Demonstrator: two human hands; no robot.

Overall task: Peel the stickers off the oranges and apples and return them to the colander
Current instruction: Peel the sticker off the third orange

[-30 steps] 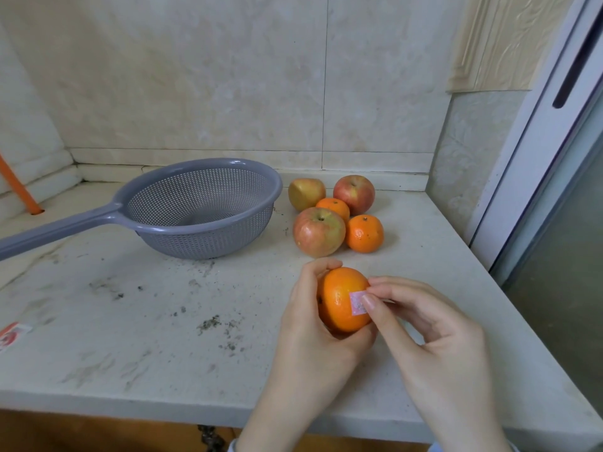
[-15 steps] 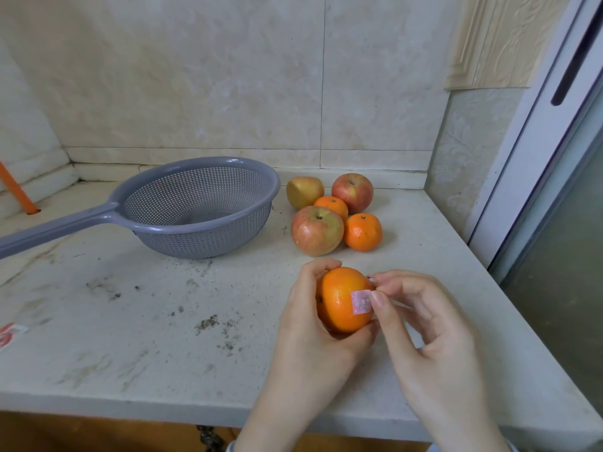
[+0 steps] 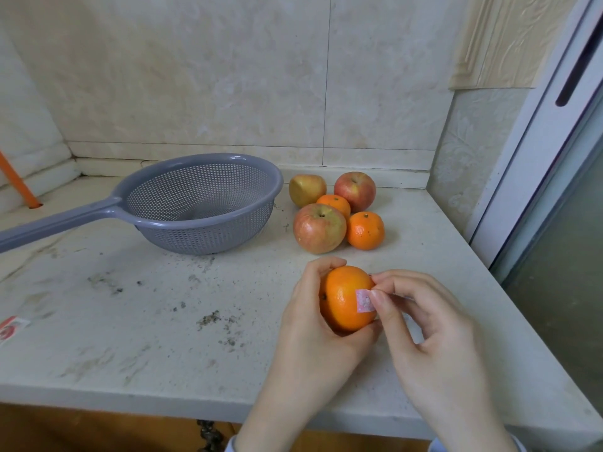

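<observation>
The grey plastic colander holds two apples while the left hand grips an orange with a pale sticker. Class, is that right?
No: the head view shows the grey plastic colander empty; the red-yellow apples lie beside it on the white counter. The left hand grips the stickered orange.

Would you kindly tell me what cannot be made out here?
Head view:
- Print on the sticker: too small, blurred; right hand covers its right edge.
- Far side of the orange: hidden by left hand.
- Handle end of the colander: cut off by left edge.
- Stickers on the piled fruit: none visible; far sides hidden.
- The red-and-white scrap: cut by left edge.
</observation>
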